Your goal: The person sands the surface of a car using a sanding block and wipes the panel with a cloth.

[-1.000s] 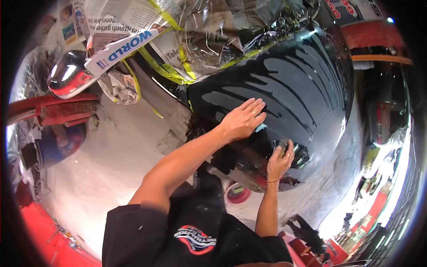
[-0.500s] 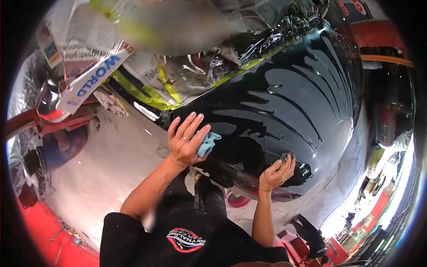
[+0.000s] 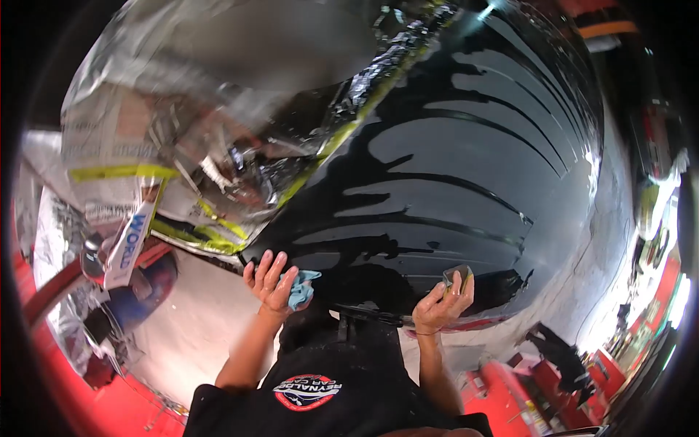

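A large curved black panel, wet and streaked with grey film, fills the middle and right. At its lower left edge is my left hand, closed on a light blue cloth that shows beside the palm. My right hand is over the panel's near edge, fingers curled round a small dark yellowish pad. Yellow-green masking tape borders the panel's upper left side, with clear plastic and newspaper beyond it.
A paper strip marked WORLD hangs at the left by a side mirror. Dark and blue rounded parts stand below it. Red items and dark cloth are on the floor at the lower right.
The view has shifted over the panel. My left hand has come off the panel's middle to its lower left edge, with the blue cloth now showing. My right hand stays near the near edge.
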The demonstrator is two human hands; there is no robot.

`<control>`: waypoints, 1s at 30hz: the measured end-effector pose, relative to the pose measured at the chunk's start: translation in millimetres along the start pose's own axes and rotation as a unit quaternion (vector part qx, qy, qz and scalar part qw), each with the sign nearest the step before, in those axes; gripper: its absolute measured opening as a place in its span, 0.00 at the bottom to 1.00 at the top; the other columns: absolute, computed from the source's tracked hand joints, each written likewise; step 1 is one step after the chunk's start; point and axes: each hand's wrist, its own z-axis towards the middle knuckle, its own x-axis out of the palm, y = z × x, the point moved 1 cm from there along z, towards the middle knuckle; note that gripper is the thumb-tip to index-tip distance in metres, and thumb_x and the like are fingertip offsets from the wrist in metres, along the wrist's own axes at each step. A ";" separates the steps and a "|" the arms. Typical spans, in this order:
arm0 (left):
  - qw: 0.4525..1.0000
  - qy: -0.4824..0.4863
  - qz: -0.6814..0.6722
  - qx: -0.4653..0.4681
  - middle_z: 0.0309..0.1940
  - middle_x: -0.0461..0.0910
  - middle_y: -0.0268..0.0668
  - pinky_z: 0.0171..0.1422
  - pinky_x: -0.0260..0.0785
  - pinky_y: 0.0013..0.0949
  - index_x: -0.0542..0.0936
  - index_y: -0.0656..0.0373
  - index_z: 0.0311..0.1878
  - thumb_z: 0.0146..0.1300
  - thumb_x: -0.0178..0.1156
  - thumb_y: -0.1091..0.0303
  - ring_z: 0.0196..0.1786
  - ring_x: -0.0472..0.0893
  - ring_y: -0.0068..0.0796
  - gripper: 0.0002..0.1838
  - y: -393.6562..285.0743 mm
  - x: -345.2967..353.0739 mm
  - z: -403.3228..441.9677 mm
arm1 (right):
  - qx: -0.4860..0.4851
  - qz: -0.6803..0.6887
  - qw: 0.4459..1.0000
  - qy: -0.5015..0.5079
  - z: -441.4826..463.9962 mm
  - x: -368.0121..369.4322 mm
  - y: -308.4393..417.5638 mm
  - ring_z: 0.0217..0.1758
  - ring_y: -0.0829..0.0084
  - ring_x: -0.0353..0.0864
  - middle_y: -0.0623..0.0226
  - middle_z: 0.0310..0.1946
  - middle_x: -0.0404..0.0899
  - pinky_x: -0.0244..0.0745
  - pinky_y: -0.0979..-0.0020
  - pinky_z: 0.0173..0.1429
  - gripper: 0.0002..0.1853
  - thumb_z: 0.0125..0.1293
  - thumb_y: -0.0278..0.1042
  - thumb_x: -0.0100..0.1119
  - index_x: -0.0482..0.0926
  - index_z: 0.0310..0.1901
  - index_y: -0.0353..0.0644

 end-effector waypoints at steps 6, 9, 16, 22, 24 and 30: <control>1.000 -0.004 0.021 -0.014 0.63 0.80 0.44 0.80 0.48 0.59 0.78 0.49 0.54 0.62 0.62 0.58 0.70 0.75 0.53 0.17 -2.6 0.7 2.4 | -0.009 0.008 1.000 0.002 1.7 0.7 -0.8 0.64 0.44 0.72 0.40 0.65 0.70 0.69 0.48 0.66 0.17 0.74 0.33 0.50 0.77 0.58 0.32; 1.000 0.000 0.022 -0.011 0.62 0.81 0.44 0.80 0.48 0.58 0.78 0.49 0.53 0.61 0.63 0.59 0.70 0.75 0.52 0.17 -3.6 -1.4 4.8 | -0.009 0.019 1.000 -0.005 -0.4 2.0 -3.0 0.65 0.43 0.72 0.40 0.65 0.69 0.69 0.48 0.66 0.17 0.73 0.33 0.52 0.77 0.58 0.33; 0.999 -0.048 0.003 -0.026 0.61 0.83 0.40 0.80 0.49 0.52 0.84 0.47 0.49 0.60 0.64 0.50 0.68 0.79 0.45 0.18 -2.5 3.0 5.7 | -0.040 0.019 0.999 -0.014 -3.6 5.6 -5.7 0.65 0.45 0.73 0.41 0.64 0.71 0.69 0.49 0.67 0.19 0.72 0.34 0.57 0.77 0.60 0.33; 0.995 -0.091 -0.036 -0.035 0.60 0.85 0.36 0.77 0.55 0.45 0.86 0.47 0.50 0.62 0.64 0.51 0.65 0.81 0.37 0.17 -2.3 2.0 5.0 | -0.004 0.080 0.997 0.003 11.2 -16.7 23.4 0.66 0.48 0.74 0.45 0.64 0.74 0.69 0.53 0.69 0.20 0.71 0.30 0.61 0.78 0.62 0.34; 0.991 -0.118 -0.046 -0.037 0.60 0.85 0.35 0.75 0.59 0.44 0.85 0.47 0.50 0.63 0.63 0.52 0.65 0.82 0.35 0.17 -2.3 2.7 5.3 | -0.121 0.164 0.978 0.046 29.6 -37.2 78.2 0.64 0.49 0.75 0.46 0.63 0.75 0.70 0.55 0.68 0.22 0.62 0.25 0.70 0.82 0.59 0.35; 0.989 -0.130 -0.059 -0.040 0.59 0.85 0.37 0.74 0.58 0.44 0.85 0.48 0.50 0.63 0.63 0.48 0.64 0.82 0.37 0.18 -1.2 7.3 2.4 | -0.289 0.219 0.928 0.091 90.9 17.4 188.7 0.61 0.50 0.77 0.52 0.60 0.78 0.72 0.55 0.66 0.22 0.58 0.29 0.71 0.84 0.56 0.43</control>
